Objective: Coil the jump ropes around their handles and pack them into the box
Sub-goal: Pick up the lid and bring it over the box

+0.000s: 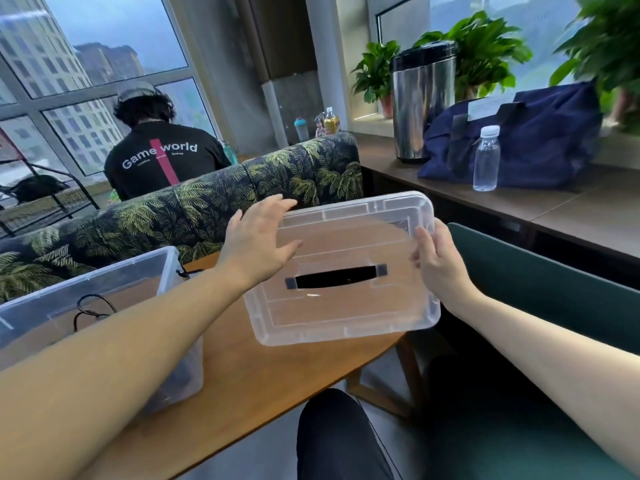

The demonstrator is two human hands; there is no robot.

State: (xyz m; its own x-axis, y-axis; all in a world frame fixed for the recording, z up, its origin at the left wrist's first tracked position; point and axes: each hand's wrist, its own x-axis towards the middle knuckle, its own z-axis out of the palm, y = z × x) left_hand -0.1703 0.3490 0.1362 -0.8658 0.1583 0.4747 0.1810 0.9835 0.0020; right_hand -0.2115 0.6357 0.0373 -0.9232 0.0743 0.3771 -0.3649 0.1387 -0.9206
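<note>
A clear plastic lid with a black handle hangs tilted above the wooden table. My right hand grips the lid's right edge. At the lid's left edge my left hand is spread flat, fingers apart, touching or just off it. A clear plastic box stands open on the table at the left, partly behind my left forearm. Black jump rope cord shows through the box wall; the rope handles are hidden.
A leaf-patterned sofa backs the table, and a person in a black shirt sits beyond it. A green chair is at my right. The side counter holds a blue bag, a water bottle and a steel flask.
</note>
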